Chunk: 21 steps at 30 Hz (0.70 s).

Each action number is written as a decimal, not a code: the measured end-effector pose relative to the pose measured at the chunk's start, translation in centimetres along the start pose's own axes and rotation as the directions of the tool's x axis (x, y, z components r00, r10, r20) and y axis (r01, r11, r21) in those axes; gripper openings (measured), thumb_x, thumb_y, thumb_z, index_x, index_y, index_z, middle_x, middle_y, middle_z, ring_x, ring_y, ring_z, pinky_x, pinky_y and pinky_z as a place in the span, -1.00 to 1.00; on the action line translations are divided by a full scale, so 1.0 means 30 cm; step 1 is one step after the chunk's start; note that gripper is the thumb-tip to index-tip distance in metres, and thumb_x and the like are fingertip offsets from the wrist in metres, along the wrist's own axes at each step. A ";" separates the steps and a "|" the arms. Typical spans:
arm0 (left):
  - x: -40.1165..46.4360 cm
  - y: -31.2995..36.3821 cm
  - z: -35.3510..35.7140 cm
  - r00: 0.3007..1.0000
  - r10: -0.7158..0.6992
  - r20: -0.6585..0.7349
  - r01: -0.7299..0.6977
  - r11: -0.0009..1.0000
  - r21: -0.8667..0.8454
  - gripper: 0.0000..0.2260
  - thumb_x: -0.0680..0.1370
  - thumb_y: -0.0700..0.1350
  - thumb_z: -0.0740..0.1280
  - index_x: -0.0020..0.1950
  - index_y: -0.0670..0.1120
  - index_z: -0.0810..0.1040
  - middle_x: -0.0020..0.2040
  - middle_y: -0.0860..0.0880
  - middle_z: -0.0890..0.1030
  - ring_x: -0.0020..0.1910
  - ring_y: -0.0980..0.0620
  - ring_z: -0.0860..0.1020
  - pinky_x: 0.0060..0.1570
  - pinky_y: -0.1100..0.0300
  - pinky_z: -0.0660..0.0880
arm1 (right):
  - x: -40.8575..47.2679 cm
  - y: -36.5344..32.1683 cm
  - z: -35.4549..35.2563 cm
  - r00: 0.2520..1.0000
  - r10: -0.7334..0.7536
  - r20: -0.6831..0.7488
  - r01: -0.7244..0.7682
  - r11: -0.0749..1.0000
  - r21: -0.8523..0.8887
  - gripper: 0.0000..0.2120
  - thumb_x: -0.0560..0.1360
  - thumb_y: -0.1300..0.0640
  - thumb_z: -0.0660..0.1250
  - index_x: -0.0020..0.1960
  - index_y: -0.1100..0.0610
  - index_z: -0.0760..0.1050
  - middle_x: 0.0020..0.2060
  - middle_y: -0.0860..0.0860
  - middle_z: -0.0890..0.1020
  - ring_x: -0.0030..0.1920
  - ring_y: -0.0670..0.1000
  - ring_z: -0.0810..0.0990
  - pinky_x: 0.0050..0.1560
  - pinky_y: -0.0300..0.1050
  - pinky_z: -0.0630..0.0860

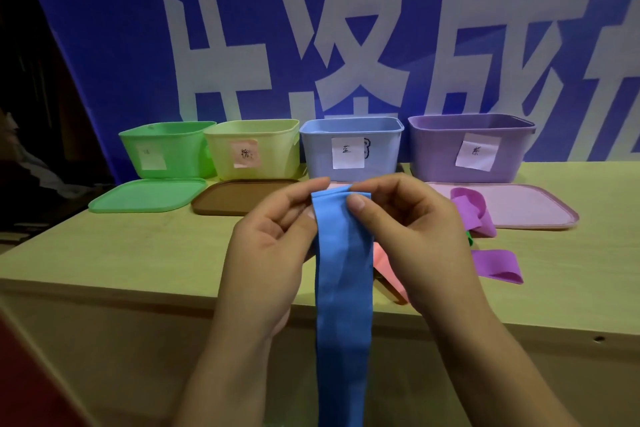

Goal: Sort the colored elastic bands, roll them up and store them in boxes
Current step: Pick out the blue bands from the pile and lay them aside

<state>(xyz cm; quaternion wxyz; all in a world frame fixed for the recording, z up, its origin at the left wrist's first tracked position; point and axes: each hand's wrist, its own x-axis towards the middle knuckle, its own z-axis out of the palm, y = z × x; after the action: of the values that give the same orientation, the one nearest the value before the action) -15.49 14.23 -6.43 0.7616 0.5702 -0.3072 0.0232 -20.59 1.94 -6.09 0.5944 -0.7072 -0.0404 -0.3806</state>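
A long blue elastic band [344, 288] hangs straight down in front of the table edge. My left hand [273, 246] and my right hand [408, 236] each pinch its top edge between thumb and fingers, close together. Behind them stand four open boxes in a row: green [166, 149], yellow [256, 146], blue [349, 135] and purple [467, 146], each with a paper label. Purple bands lie at the right, one [472, 210] on the pink lid and another [497, 263] on the table. A pink band [388, 270] shows under my right hand.
Lids lie flat in front of the boxes: green [145, 196], brown [235, 199] and pink [526, 208]. A bit of green band [468, 237] peeks out beside my right hand. The wooden table's front edge [104, 291] runs below my hands. A blue banner hangs behind.
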 end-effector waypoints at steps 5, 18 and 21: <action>-0.009 0.002 -0.011 0.998 0.036 0.049 -0.037 0.999 0.029 -0.79 0.55 -0.23 0.22 0.05 -0.06 0.61 -0.06 -0.02 0.70 -0.02 0.00 0.66 -0.12 0.19 0.57 | -0.014 -0.010 -0.002 0.999 -0.041 -0.020 0.040 0.998 -0.054 -0.91 0.43 0.15 0.38 -0.17 -0.04 0.58 -0.21 -0.13 0.65 -0.13 -0.12 0.61 -0.14 -0.20 0.59; -0.024 0.006 -0.023 0.982 0.181 0.056 -0.190 0.951 0.243 -0.81 0.42 -0.22 0.42 -0.04 0.04 0.63 -0.08 0.15 0.68 -0.09 0.23 0.64 -0.12 0.42 0.51 | -0.028 0.032 0.035 0.993 -0.111 -0.027 0.109 0.992 -0.061 -0.86 0.45 0.22 0.39 -0.16 -0.01 0.56 -0.25 -0.13 0.63 -0.20 -0.13 0.60 -0.21 -0.29 0.54; -0.022 0.000 -0.024 0.975 0.220 0.017 -0.216 0.936 0.278 -0.74 0.43 -0.37 0.37 -0.09 0.00 0.61 -0.13 0.18 0.68 -0.14 0.25 0.63 -0.13 0.42 0.52 | -0.043 0.059 0.068 0.982 -0.174 -0.078 0.165 0.980 -0.110 -0.90 0.46 0.18 0.40 -0.13 -0.01 0.55 -0.24 -0.11 0.62 -0.17 -0.12 0.59 -0.19 -0.31 0.52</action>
<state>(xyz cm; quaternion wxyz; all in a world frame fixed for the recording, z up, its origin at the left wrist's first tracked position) -15.70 15.08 -6.88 0.6687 0.6339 -0.3565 0.1543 -19.59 3.72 -8.28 0.5237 -0.7139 -0.0547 -0.4617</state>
